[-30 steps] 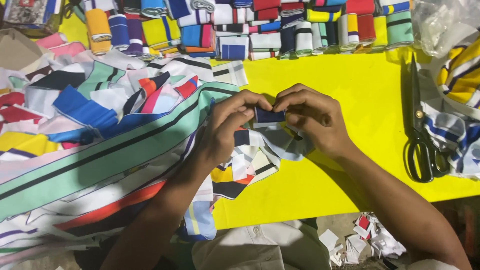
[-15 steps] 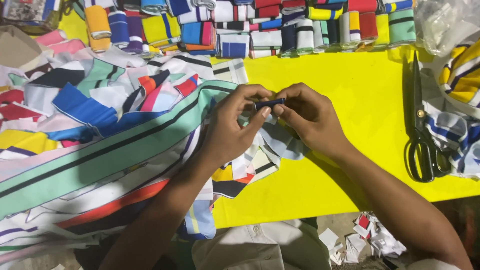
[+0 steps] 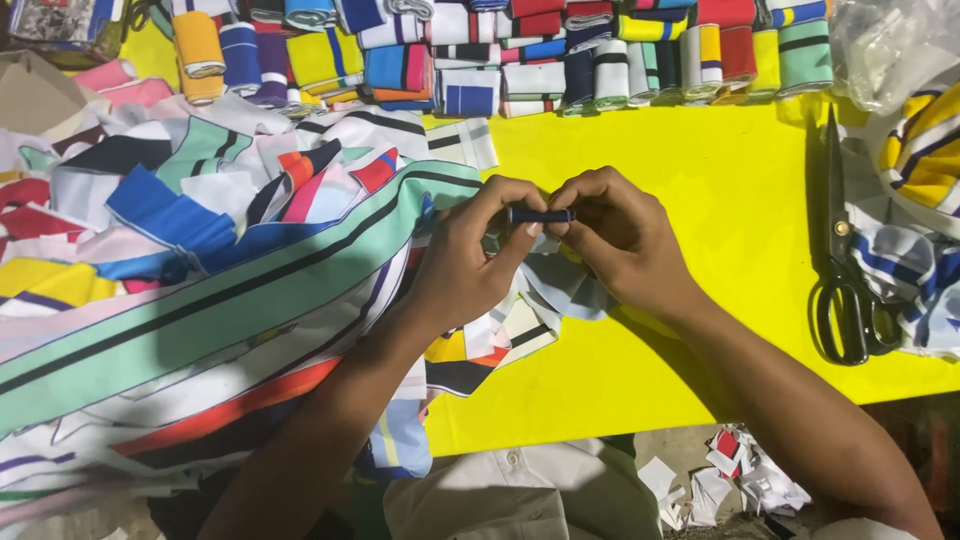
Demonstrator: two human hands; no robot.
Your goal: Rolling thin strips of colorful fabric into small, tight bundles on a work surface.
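Note:
My left hand (image 3: 468, 262) and my right hand (image 3: 618, 238) meet over the yellow table (image 3: 700, 200), both pinching a small dark blue fabric strip (image 3: 541, 215) folded narrow between thumbs and fingers. A pale blue-grey piece of cloth (image 3: 560, 285) hangs below the strip, under my hands. A long mint-green band with black stripes (image 3: 230, 300) runs beneath my left forearm, on top of a heap of coloured fabric pieces (image 3: 150, 200).
Rows of rolled striped fabric bands (image 3: 520, 50) line the far edge. Black scissors (image 3: 845, 270) lie at the right, beside striped cloth (image 3: 920, 200) and a clear plastic bag (image 3: 890, 40). Paper scraps (image 3: 740, 480) lie on the floor below the table edge.
The dark blue piece has been folded from a flat rectangle into a thin strip. Both hands stayed in nearly the same place, fingers closing tighter on it.

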